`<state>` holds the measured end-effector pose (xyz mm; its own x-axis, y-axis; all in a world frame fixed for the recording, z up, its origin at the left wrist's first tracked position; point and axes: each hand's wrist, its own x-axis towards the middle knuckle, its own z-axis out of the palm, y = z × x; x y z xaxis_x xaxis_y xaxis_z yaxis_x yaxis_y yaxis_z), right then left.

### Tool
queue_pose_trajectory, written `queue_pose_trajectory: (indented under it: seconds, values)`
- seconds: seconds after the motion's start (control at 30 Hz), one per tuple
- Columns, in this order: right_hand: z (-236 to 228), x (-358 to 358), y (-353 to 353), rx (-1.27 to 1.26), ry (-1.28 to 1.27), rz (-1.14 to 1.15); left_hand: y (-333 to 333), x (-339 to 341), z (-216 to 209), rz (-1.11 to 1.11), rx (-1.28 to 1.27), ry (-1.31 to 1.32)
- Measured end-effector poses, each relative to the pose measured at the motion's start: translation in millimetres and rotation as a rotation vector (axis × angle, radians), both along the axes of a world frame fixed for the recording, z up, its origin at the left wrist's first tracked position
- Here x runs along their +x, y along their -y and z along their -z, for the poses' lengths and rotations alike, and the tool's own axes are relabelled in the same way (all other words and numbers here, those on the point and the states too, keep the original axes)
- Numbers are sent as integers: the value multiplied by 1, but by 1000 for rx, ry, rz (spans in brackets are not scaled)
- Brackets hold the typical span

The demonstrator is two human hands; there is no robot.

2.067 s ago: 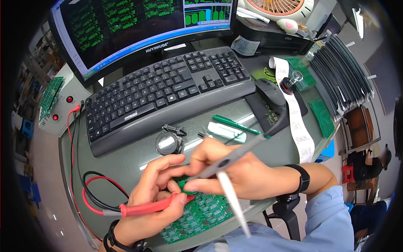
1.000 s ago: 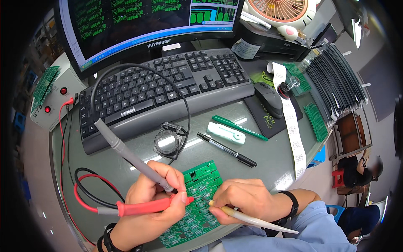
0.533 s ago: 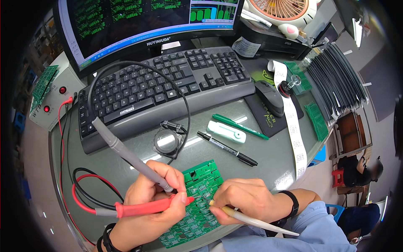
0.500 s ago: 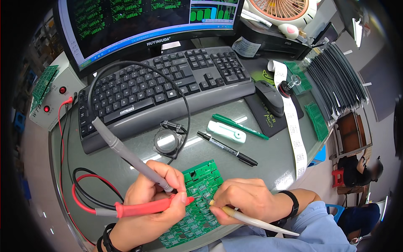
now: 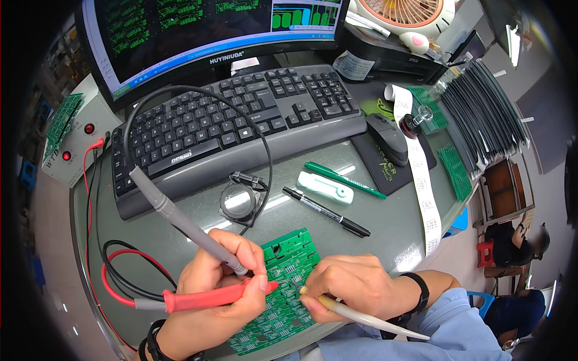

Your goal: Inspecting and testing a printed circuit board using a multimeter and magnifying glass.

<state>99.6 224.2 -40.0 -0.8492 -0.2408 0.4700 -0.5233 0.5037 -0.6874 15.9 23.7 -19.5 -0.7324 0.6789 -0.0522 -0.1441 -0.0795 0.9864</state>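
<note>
A green printed circuit board (image 5: 283,249) lies at the table's near edge, partly covered by both hands. My left hand (image 5: 232,283) is closed around two test probes. The red test probe (image 5: 205,298) lies low across the palm, its tip at the board's middle; whether it touches cannot be told. The grey test probe (image 5: 186,219) slants up and left, with its tip end hidden by my fingers. My right hand (image 5: 349,286) pinches a cream, tapered stick-like tool (image 5: 343,308) close to its yellowish end, just over the board's right side. Its pale pointed end sticks out toward my sleeve.
Beyond the board lie a black marker (image 5: 325,212), a green pen (image 5: 344,180), a pale green case (image 5: 325,188) and a round lens-like piece (image 5: 239,201). Keyboard (image 5: 223,120), mouse (image 5: 387,139) and monitor (image 5: 211,36) stand behind. Probe cables (image 5: 129,289) loop at left; a paper strip (image 5: 426,204) hangs at right.
</note>
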Motion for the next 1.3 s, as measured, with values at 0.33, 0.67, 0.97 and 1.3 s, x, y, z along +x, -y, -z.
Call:
queue_pose_trajectory:
  seconds: [0.33, 0.67, 0.97, 1.3]
  values:
    - [-3, -2, 1, 3, -3, 5, -2, -1, -7, -13, -10, 19]
    - [-72, -54, -45, -117, 305, 197, 1, -4, 5, 21, 5, -77]
    - [-19, -138, -93, 660, -55, 508, 3, 1, 7, 10, 34, -75]
    - [-51, -103, -69, 393, -117, 387, 8, 5, 9, 62, 45, -101]
